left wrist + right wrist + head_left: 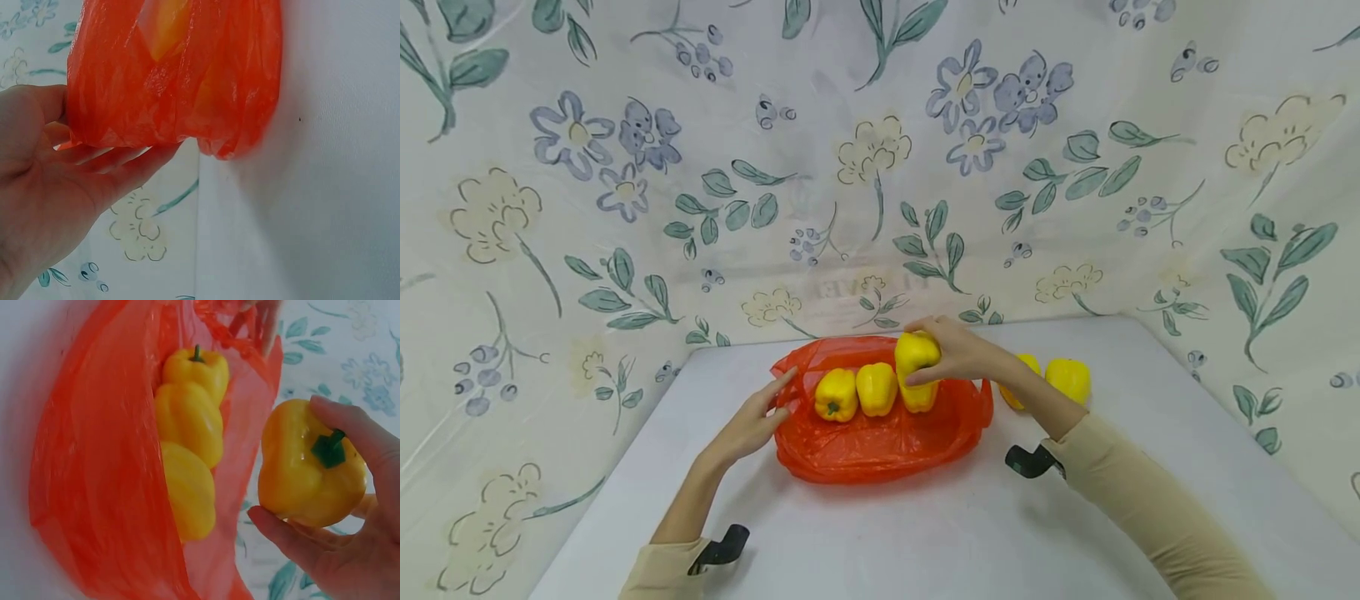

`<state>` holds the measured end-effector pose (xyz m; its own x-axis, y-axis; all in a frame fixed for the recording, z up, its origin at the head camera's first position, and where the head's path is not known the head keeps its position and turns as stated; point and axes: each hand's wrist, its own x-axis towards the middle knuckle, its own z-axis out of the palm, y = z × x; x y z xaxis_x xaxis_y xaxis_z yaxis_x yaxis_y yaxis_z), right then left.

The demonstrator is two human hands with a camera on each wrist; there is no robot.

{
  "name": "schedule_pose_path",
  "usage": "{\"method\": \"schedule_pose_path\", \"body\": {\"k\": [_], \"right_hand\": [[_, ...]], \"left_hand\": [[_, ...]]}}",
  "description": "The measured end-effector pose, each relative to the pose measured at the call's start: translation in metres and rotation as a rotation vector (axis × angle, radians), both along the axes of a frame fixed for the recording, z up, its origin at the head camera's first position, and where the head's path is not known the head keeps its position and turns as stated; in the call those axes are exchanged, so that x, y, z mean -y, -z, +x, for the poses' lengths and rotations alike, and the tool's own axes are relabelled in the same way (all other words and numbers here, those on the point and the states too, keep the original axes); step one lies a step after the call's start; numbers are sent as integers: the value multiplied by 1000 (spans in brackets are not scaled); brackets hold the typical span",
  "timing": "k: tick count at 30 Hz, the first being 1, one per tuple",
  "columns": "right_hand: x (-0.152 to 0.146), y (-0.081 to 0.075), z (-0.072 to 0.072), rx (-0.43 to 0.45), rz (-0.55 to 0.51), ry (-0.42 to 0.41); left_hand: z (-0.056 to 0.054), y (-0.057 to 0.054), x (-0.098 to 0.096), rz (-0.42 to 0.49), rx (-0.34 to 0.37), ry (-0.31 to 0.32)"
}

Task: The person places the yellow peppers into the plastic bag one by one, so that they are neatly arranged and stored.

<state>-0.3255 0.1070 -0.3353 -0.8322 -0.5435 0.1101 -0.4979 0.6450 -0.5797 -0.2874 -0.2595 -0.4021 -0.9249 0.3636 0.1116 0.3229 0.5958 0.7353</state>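
Yellow pepper (294, 472), glossy, lobed, is gripped by the right hand (964, 350); left hand (751, 427), fingers extended, touches crinkled red plastic bag (872, 462). Right wrist view alone shows its green stem (329, 451).

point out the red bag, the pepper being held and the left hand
Red bag (880, 458): head view, on its front wall
Held pepper (300, 472): right wrist view, on its yellow skin beside the stem
Left hand (752, 425): head view, on the back of the hand
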Motion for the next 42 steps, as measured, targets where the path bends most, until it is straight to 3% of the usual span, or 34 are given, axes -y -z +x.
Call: {"method": "schedule_pose_path", "body": {"k": [16,30,36,42], "right_hand": [[72,19,14,119,-17,-4],[129,40,39,71,74,3],[141,50,47,75,84,52],[150,55,53,10,99,98]], "left_hand": [[-1,0,-1,-6,0,8],[0,-3,2,-24,-19,25],[1,-4,4,-39,-22,20],[2,-7,4,-33,-25,16]]}}
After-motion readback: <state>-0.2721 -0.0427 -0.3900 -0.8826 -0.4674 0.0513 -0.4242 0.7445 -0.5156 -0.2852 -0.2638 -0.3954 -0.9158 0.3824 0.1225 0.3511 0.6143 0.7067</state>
